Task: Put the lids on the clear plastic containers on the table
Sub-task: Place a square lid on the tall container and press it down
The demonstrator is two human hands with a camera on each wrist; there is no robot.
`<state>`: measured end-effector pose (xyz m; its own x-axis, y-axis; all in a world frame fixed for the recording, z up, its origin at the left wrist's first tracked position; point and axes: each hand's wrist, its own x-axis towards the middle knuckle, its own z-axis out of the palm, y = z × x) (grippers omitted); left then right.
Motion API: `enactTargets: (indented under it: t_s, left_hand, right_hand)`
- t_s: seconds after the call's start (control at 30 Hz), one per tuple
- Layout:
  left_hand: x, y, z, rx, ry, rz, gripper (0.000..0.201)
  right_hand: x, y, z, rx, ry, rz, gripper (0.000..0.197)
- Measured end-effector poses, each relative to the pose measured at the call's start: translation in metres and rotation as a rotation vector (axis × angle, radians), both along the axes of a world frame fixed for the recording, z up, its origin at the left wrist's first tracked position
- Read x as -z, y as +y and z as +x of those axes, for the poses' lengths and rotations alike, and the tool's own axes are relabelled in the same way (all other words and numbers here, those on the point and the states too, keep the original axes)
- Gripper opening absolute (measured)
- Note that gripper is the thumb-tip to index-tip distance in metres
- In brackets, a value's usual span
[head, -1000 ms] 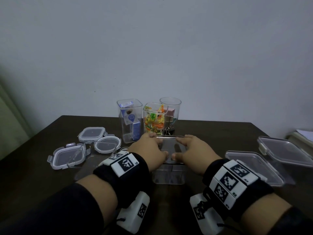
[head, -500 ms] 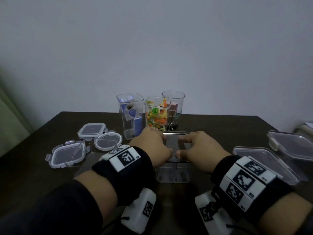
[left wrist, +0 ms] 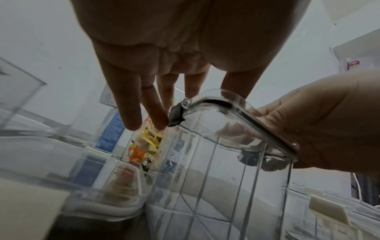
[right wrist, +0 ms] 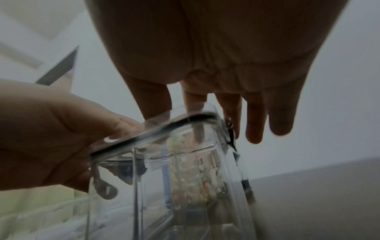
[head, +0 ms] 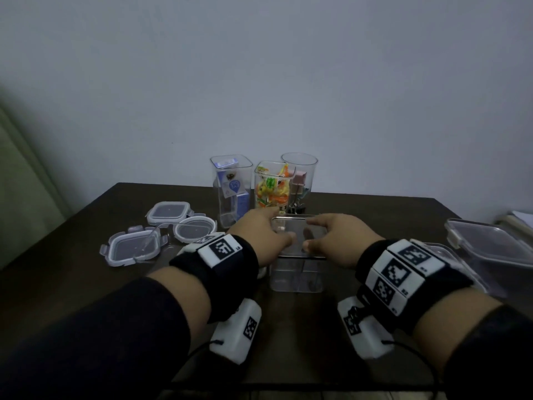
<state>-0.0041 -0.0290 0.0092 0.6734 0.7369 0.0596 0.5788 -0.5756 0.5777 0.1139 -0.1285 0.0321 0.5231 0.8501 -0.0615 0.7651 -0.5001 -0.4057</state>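
A clear square container (head: 297, 277) stands at the table's middle with a flat clear lid (head: 300, 235) lying on its rim. My left hand (head: 265, 232) rests on the lid's left side, and my right hand (head: 331, 241) on its right side. Both thumbs lie on the lid's near part, and the straight fingers reach to its far edge. The left wrist view shows my left fingers (left wrist: 133, 113) pointing down past the lid (left wrist: 236, 110). In the right wrist view my right fingers (right wrist: 255, 123) hang straight behind the lid (right wrist: 164, 128).
Three tall open containers stand behind: one with blue packets (head: 230, 192), one with coloured sweets (head: 274, 186), a round one (head: 300, 177). Three loose lids (head: 168, 212) (head: 194, 230) (head: 134, 251) lie at the left. Large flat lidded boxes (head: 490, 246) sit at the right.
Both hands stay on the lid over the middle container. Only the head view has shifted a little.
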Motion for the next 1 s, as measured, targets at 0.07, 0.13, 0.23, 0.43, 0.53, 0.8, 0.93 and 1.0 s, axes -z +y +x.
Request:
enactTargets:
  t_s: [0.07,0.13,0.23,0.43,0.53,0.8,0.93,1.0]
  left_hand:
    - [-0.003,-0.001,-0.012,-0.031,-0.023,-0.068,0.056]
    - [-0.003,0.002,-0.024,-0.053,0.053,-0.114,0.046]
    - [-0.003,-0.001,-0.034,-0.066,0.183,-0.175,0.042]
    - [-0.001,-0.008,-0.036,0.072,0.420,-0.075,0.050]
    - [0.002,-0.006,-0.033,0.110,0.465,-0.068,0.052]
    - [0.003,-0.003,-0.033,0.076,0.440,-0.095,0.061]
    - [0.003,0.001,-0.037,0.047,0.325,-0.126,0.059]
    - [-0.001,0.003,-0.042,0.020,0.244,-0.119,0.061]
  right_hand:
    - [-0.004,0.001,-0.006,-0.058,-0.060,0.033,0.059]
    - [-0.006,0.004,-0.018,-0.158,-0.081,-0.002,0.060]
    - [0.000,0.012,-0.033,-0.242,-0.170,-0.123,0.056]
    - [-0.009,0.015,-0.022,-0.120,-0.199,-0.216,0.038]
    - [-0.013,0.021,-0.006,-0.032,-0.248,-0.287,0.039]
    - [-0.017,0.043,0.043,0.065,-0.316,-0.400,0.040]
    - [-0.032,0.049,0.036,0.121,-0.331,-0.335,0.048]
    - [-0.038,0.052,0.017,0.066,-0.324,-0.206,0.048]
